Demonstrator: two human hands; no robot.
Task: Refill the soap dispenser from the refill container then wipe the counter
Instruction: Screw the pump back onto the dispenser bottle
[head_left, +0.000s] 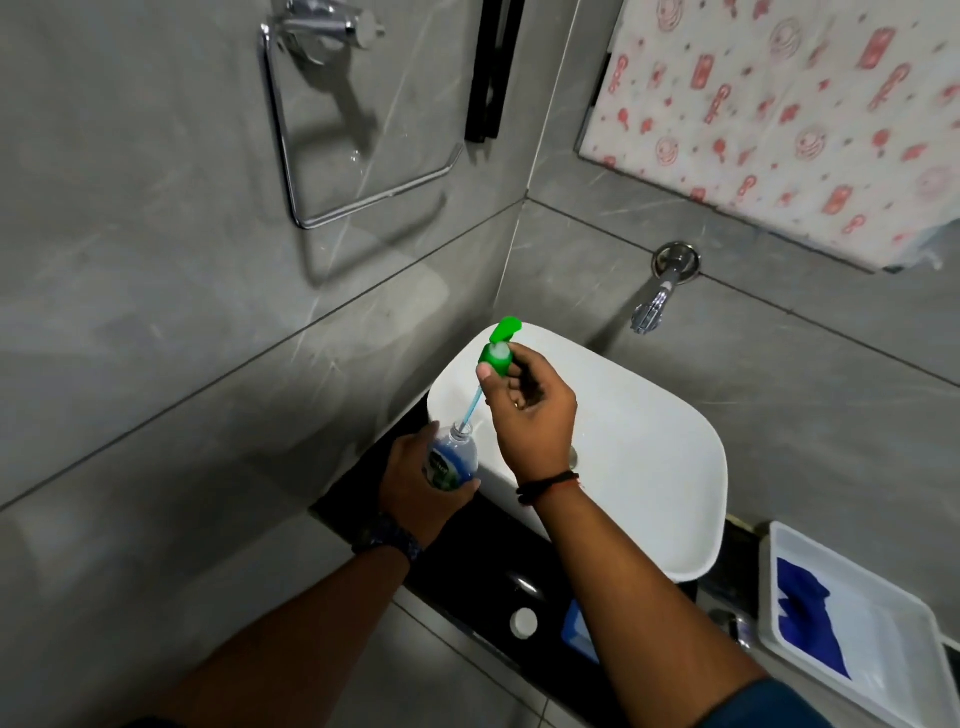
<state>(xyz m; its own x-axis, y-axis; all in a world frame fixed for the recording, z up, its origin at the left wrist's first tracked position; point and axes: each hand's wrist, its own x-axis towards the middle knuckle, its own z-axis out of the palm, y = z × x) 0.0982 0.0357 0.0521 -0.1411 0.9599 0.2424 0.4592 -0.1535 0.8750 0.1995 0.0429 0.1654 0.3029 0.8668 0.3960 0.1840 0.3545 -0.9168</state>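
Grey marbled tiles cover the two bathroom walls that meet behind a white basin (649, 441), which sits on a glossy black counter (467, 571). At the basin's left edge, the left hand (415, 483) wraps its fingers around a clear soap dispenser bottle (452, 462) and holds it with the open neck tilted up. Above it, the right hand (530, 415) pinches the green pump head (497, 353). The pump is lifted off the bottle, and its thin dip tube (470, 408) slants down with its lower end inside the neck. A small white cap (523, 622) lies on the counter near the front edge. Just beside it is a blue object (576, 629), partly hidden by the right forearm. To the right, a white tray (769, 597) holds a blue cloth (805, 623). A chrome tap (654, 306) juts from the wall over the basin, and a chrome towel ring (332, 156) hangs on the left wall. A pink-patterned sheet (779, 114) hangs at upper right.
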